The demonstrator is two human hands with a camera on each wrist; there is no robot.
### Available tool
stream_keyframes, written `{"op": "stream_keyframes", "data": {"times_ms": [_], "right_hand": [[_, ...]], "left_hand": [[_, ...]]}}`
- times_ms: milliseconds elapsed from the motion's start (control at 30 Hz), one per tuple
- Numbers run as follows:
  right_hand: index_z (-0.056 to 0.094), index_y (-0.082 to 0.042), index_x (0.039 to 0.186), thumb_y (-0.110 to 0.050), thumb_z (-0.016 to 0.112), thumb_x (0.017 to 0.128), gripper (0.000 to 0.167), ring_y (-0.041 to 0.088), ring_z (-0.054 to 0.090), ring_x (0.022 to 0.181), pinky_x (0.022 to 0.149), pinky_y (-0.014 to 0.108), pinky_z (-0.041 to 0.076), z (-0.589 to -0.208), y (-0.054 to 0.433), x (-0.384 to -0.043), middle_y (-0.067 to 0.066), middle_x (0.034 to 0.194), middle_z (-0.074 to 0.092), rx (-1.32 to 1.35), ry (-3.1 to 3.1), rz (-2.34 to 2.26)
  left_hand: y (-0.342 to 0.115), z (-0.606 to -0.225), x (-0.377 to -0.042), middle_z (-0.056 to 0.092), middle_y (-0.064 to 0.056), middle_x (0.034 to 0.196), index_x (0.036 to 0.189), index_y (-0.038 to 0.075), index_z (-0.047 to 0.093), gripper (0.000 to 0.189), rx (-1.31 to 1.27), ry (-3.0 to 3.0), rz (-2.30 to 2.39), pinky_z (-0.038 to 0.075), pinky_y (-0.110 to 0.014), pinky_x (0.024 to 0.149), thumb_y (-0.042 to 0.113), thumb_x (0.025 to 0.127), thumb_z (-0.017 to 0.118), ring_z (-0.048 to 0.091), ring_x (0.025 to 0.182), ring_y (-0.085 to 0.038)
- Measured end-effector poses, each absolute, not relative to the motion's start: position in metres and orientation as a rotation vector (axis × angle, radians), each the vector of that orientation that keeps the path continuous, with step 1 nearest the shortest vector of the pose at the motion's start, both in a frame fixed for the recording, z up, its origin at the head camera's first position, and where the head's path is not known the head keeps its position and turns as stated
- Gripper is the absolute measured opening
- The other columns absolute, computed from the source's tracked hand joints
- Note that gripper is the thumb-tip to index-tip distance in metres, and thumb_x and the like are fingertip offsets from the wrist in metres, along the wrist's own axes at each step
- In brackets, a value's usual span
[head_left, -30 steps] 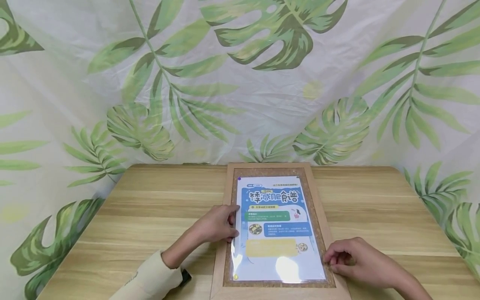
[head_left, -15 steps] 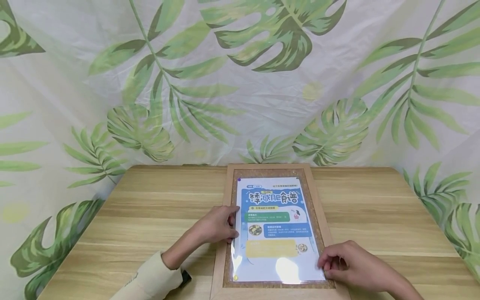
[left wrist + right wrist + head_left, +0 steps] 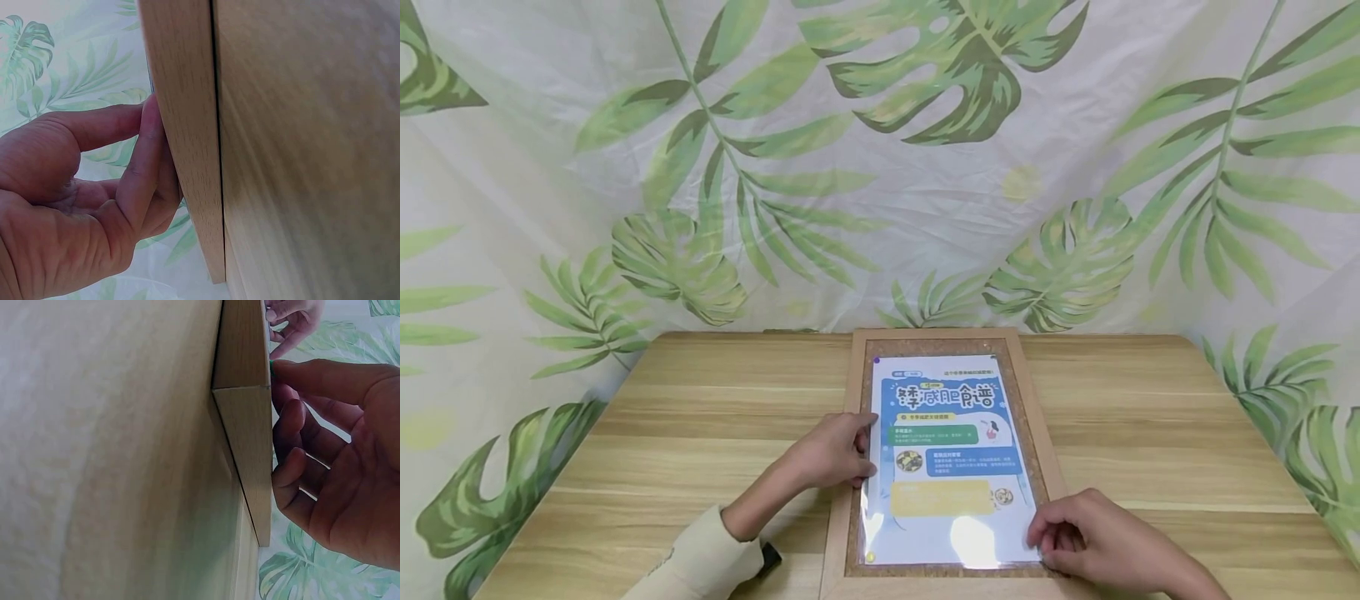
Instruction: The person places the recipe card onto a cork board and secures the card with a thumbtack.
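A printed poster (image 3: 942,400) in a glossy clear cover lies on a wood-framed cork board (image 3: 1033,417). My left hand (image 3: 831,450) rests its fingertips on the poster's left edge; in the left wrist view, the left hand (image 3: 106,181) has its thumb and fingers against the board's side. At the lower right corner, my right hand (image 3: 1097,537) pinches a small green push pin (image 3: 272,366). Most of this pin is hidden by the fingers. Other pins show at the poster's corners: purple (image 3: 876,361) upper left, dark green (image 3: 993,357) upper right, yellow (image 3: 870,557) lower left.
The board lies flat on a wood-grain table (image 3: 715,392), reaching its back edge. Behind hangs a leaf-patterned cloth (image 3: 880,192). A small black object (image 3: 770,560) shows beside the left sleeve (image 3: 707,554).
My right hand has moved left and slightly down, from the board's right side onto the poster's lower right corner. The left hand has stayed on the left edge.
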State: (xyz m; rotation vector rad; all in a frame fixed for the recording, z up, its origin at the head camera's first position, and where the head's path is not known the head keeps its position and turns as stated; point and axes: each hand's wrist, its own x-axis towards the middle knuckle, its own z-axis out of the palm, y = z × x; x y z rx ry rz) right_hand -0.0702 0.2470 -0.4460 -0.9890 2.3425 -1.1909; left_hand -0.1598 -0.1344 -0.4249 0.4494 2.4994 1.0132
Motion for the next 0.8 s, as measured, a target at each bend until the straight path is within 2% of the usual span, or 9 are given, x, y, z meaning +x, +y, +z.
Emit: {"op": "stream_keyframes", "data": {"times_ms": [233, 433, 800], "right_hand": [[0.075, -0.020, 0.097, -0.007, 0.076, 0.097, 0.014, -0.011, 0.056, 0.072, 0.059, 0.018, 0.054, -0.447, 0.242, -0.070, -0.019, 0.082, 0.067, -0.950, 2.380, -1.174], [0.075, -0.020, 0.094, -0.004, 0.078, 0.093, 0.016, -0.009, 0.057, 0.071, 0.059, 0.018, 0.054, -0.445, 0.237, -0.070, -0.020, 0.080, 0.065, -0.853, 2.406, -1.166], [0.076, -0.017, 0.095, -0.004, 0.081, 0.090, 0.015, -0.004, 0.058, 0.069, 0.058, 0.019, 0.051, -0.442, 0.233, -0.069, -0.014, 0.080, 0.068, -0.647, 2.381, -1.178]], "left_hand": [[-0.135, -0.426, -0.159, 0.060, -0.007, 0.086, 0.153, -0.015, 0.046, 0.076, 0.451, 2.511, 1.005, 0.049, -0.019, 0.049, -0.008, 0.086, 0.082, 0.067, 0.061, -0.011], [-0.134, -0.426, -0.160, 0.060, -0.007, 0.086, 0.153, -0.015, 0.046, 0.076, 0.455, 2.511, 1.003, 0.049, -0.020, 0.049, -0.007, 0.086, 0.082, 0.067, 0.061, -0.010], [-0.134, -0.425, -0.159, 0.060, -0.006, 0.085, 0.152, -0.015, 0.048, 0.074, 0.464, 2.520, 0.992, 0.048, -0.019, 0.049, -0.007, 0.087, 0.082, 0.067, 0.060, -0.010]]}}
